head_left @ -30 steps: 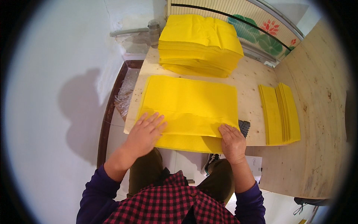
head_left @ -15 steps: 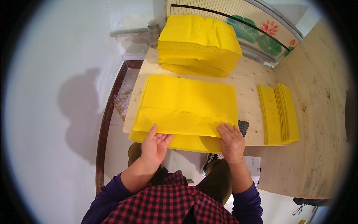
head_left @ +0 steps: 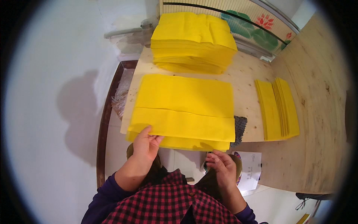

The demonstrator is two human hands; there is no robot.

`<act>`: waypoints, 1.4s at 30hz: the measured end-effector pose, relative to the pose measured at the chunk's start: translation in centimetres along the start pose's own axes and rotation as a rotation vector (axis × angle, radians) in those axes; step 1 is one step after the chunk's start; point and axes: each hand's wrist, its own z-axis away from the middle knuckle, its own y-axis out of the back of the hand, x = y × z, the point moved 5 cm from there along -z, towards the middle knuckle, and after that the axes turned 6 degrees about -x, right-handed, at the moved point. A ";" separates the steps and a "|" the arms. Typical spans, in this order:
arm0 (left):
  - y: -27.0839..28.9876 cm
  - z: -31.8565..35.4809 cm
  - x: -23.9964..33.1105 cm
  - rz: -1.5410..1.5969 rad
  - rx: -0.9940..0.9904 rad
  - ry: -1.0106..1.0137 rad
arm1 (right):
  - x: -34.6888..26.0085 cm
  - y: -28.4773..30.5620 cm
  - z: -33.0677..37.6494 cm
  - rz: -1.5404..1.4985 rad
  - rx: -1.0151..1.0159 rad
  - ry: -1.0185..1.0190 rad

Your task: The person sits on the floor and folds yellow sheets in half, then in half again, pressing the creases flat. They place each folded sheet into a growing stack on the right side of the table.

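A stack of yellow felt-like fabric sheets [head_left: 182,91] lies at the near edge of the wooden table. The top sheet's near part is turned back as a flap [head_left: 186,121] across its width. My left hand [head_left: 146,145] pinches the flap's near edge at the left, thumb on top and fingers tucked below. Just off the near right corner is my right hand [head_left: 223,168], its fingers loosely bent and apart with nothing seen in them. Whether a fingertip touches the sheets' edge is hard to tell.
Behind stands a tall pile of yellow fabric [head_left: 192,41]. Narrow folded yellow pieces [head_left: 278,110] lie at the right by an upright wooden board [head_left: 313,104]. A dark grey textured cloth [head_left: 239,128] sits beside the stack. A clear jar [head_left: 147,31] stands at the back left.
My right hand has let go of the flap's right side and drawn back toward me. The flap now lies flatter on the right. My left hand stays at the flap's edge.
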 end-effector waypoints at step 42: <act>-1.0 -14.5 12.3 -1.062 -0.187 0.265 | -9.5 6.0 -20.8 0.391 0.016 -0.190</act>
